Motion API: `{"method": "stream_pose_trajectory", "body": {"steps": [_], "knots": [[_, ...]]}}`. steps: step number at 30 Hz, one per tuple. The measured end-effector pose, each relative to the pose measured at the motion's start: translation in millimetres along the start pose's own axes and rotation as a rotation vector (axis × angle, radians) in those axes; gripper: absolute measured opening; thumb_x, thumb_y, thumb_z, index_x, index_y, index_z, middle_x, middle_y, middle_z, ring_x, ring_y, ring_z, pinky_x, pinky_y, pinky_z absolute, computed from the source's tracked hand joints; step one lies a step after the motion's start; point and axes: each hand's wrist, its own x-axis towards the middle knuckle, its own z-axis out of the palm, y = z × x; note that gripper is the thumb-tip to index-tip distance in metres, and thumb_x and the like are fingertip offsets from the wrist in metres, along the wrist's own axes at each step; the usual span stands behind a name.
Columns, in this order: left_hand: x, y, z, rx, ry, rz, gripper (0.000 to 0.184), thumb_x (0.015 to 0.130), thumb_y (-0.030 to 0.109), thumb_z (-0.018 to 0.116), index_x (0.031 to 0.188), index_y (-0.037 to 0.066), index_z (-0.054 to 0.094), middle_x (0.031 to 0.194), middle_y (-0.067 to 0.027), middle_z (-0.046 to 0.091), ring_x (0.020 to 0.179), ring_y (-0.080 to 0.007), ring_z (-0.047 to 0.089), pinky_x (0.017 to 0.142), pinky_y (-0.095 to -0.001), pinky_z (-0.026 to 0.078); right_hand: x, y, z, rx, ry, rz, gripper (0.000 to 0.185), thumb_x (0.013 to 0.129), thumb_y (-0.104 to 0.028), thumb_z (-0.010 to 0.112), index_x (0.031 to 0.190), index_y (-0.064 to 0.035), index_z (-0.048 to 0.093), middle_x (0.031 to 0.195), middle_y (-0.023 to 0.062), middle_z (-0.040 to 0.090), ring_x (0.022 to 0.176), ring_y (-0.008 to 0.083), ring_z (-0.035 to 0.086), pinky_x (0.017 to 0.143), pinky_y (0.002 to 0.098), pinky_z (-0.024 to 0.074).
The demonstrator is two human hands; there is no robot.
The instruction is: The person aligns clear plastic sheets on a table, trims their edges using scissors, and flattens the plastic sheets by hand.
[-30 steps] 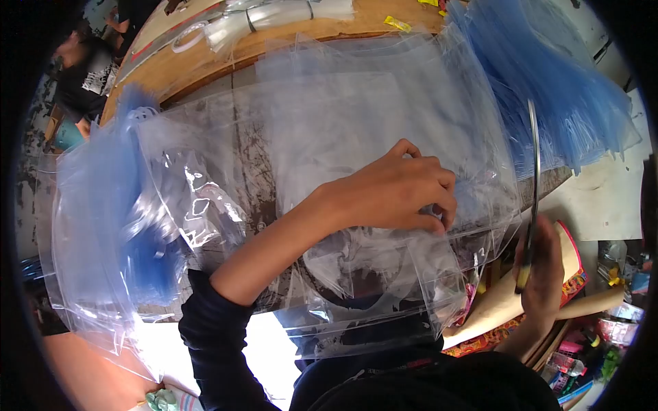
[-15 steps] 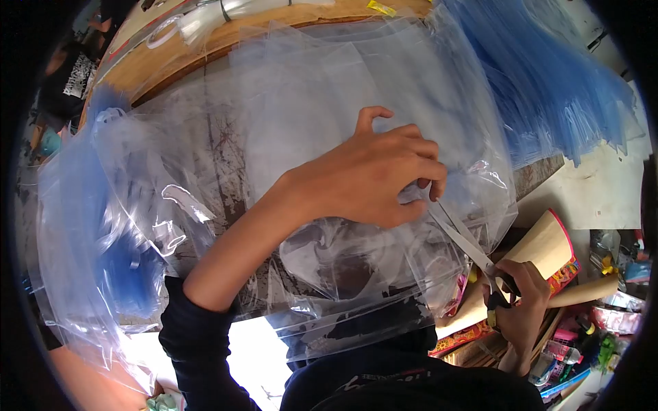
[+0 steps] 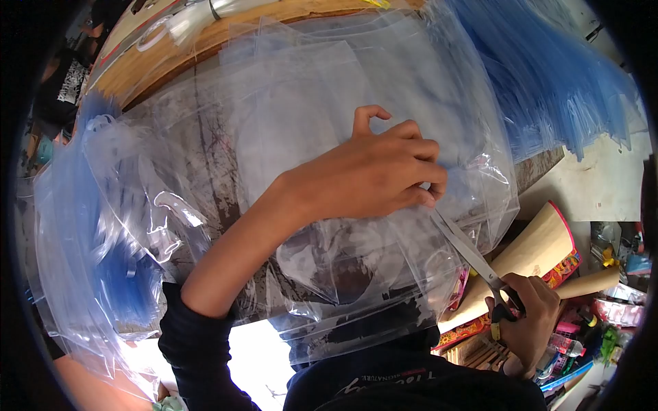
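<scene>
My left hand (image 3: pixel 394 168) is over the clear plastic sheets (image 3: pixel 295 103), its thumb and index finger closed together on the film edge. My right hand (image 3: pixel 528 318) grips the black handles of a pair of scissors (image 3: pixel 476 259). The long metal blades point up and left, with their tips at the film just below my left thumb. Whether the blades are parted is hard to tell. Wrinkled clear film (image 3: pixel 370 267) lies below my left wrist and hangs over the table's near edge.
Bluish plastic bundles lie at the left (image 3: pixel 103 226) and upper right (image 3: pixel 548 82). A wooden board (image 3: pixel 253 24) carries a tape roll (image 3: pixel 152 34) and rolled film. Rolled paper (image 3: pixel 541 243) and assorted packets are at the lower right. Another person (image 3: pixel 65 85) is at the upper left.
The scissors have swung from upright at the right to slanting left, with their tips now beside my left thumb. My left hand has moved slightly left, and its fingers have drawn together.
</scene>
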Motion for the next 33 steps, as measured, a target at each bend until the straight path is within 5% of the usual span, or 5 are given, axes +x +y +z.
{"method": "stream_pose_trajectory", "body": {"steps": [11, 20, 33], "knots": [[-1.7, 1.6, 2.9, -0.087, -0.006, -0.048, 0.009, 0.084, 0.019, 0.056, 0.078, 0.013, 0.06, 0.075, 0.0033, 0.056, 0.087, -0.0123, 0.047, 0.089, -0.0454, 0.02, -3.9, 0.4, -2.5, 0.012, -0.01, 0.031, 0.037, 0.047, 0.001, 0.067, 0.084, -0.0034, 0.059, 0.067, 0.008, 0.055, 0.062, 0.0242, 0.054, 0.054, 0.0336, 0.0424], [-3.5, 2.9, -0.4, -0.148, -0.042, -0.056, 0.01, 0.08, 0.028, 0.06, 0.083, 0.018, 0.062, 0.069, 0.0043, 0.05, 0.085, -0.0141, 0.045, 0.093, -0.0468, 0.018, -4.2, 2.2, -7.3, -0.039, 0.013, -0.007, 0.037, 0.047, 0.002, 0.068, 0.084, -0.0026, 0.059, 0.067, 0.0081, 0.055, 0.061, 0.0243, 0.053, 0.054, 0.0337, 0.0413], [-2.5, 3.1, 5.3, -0.203, 0.005, -0.059, 0.01, 0.081, 0.02, 0.057, 0.076, 0.01, 0.056, 0.074, 0.0016, 0.053, 0.083, -0.0148, 0.047, 0.093, -0.0458, 0.021, -0.1, 2.4, -6.1, 0.003, 0.02, -0.016, 0.036, 0.048, 0.002, 0.067, 0.084, -0.0025, 0.059, 0.066, 0.0091, 0.055, 0.06, 0.0246, 0.055, 0.054, 0.0337, 0.0419]]}}
